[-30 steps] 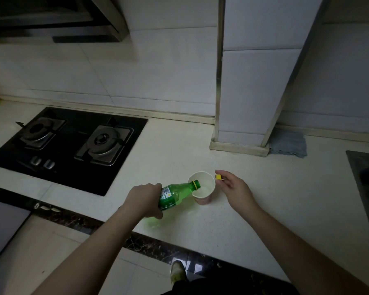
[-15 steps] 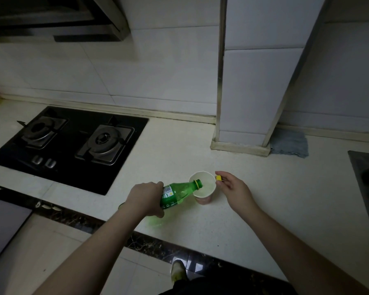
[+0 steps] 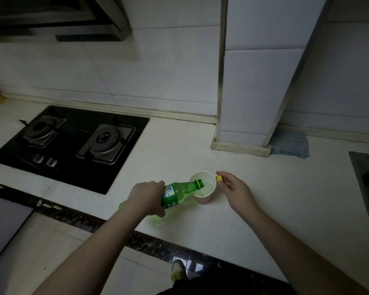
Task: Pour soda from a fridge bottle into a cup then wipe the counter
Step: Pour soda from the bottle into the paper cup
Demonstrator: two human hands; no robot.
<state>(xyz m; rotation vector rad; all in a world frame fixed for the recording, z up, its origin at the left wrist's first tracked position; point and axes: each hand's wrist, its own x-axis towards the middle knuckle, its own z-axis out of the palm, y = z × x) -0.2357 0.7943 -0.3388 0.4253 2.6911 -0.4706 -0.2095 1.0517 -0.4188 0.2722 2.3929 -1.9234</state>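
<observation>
While the left hand (image 3: 146,195) grips the green soda bottle (image 3: 179,193) round its lower body, the bottle lies tipped almost level, its open mouth over the rim of the paper cup (image 3: 203,188) just past the knuckles. A white barcode patch shows on the label beside the fingers; no brand can be read. The base is mostly hidden behind the hand. Just beyond the cup, the right hand (image 3: 235,189) pinches the yellow cap (image 3: 219,178) at its fingertips. On the counter (image 3: 285,199) well beyond that hand, a grey-blue cloth (image 3: 291,144) lies partly hidden behind the tiled column (image 3: 256,86). Any liquid in the cup is hard to make out.
</observation>
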